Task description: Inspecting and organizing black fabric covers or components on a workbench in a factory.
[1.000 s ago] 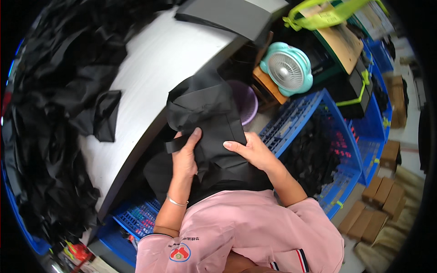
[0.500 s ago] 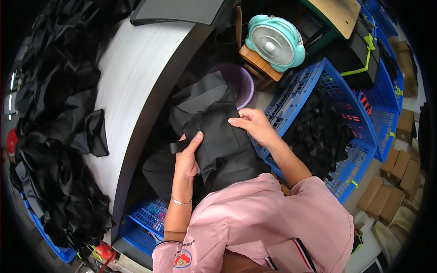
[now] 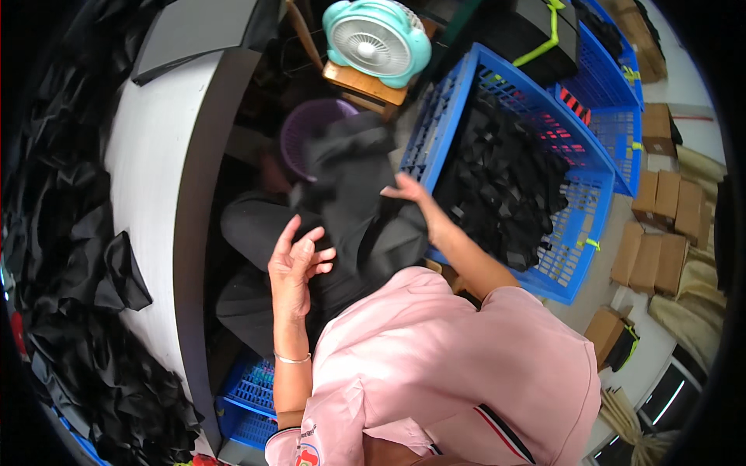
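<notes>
A black fabric piece (image 3: pixel 351 186), blurred by motion, lies across my lap with its far end by the purple bin. My left hand (image 3: pixel 295 268) is at its left edge, fingers spread and curled up a little, with nothing held in them. On the other side my right hand (image 3: pixel 420 203) is open beside the fabric, thumb and fingers stretched toward it; whether the fingertips touch it I cannot tell. Dark trousers (image 3: pixel 252 233) show under and left of the fabric.
Left stands a white-topped table (image 3: pixel 148 163) with heaped black fabric (image 3: pixel 70 233). A purple bin (image 3: pixel 299 140) and a teal fan (image 3: pixel 373 45) on a wooden stool (image 3: pixel 365 84) are ahead. Right, a blue crate (image 3: pixel 579 268) holds black pieces; cardboard boxes (image 3: pixel 660 260) lie beyond.
Both hands have let go of the black fabric and opened. My left hand has drawn back from it, and the fabric has shifted and blurred. The view has swung to the right.
</notes>
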